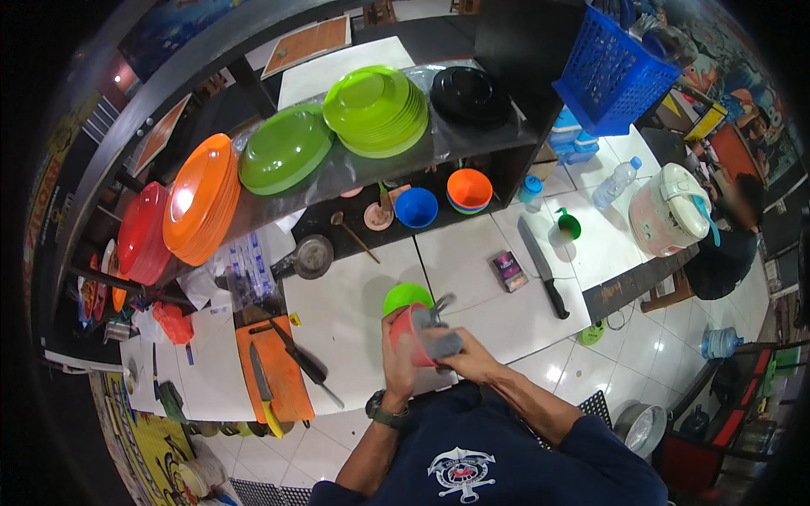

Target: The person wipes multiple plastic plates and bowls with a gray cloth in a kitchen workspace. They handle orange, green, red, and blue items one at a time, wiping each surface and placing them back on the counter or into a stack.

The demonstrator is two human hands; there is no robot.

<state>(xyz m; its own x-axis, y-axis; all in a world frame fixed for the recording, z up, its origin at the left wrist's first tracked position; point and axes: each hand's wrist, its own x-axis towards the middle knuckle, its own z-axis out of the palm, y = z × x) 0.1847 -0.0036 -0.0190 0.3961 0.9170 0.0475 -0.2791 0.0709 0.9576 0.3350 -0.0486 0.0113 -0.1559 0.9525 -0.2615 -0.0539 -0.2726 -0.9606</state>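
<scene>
My left hand (397, 362) grips a pinkish-red bowl (402, 329) from its left side, tilted with its mouth facing right. My right hand (473, 355) holds a grey cloth (441, 343) at the bowl's mouth. Part of the cloth reaches inside, and a loose end sticks up beyond the rim. Motion blurs the cloth and the fingers around it. Just beyond the bowl, a bright green bowl (407, 297) rests on the white tiled counter (342, 310), partly covered by the pink one.
Left of my hands, knives lie on and beside an orange cutting board (278, 379). A large knife (544, 269) lies right, beside a small dark box (508, 272) and a green mug (567, 226). Stacked plates (376, 111) fill the shelf above. A person (724, 253) is at far right.
</scene>
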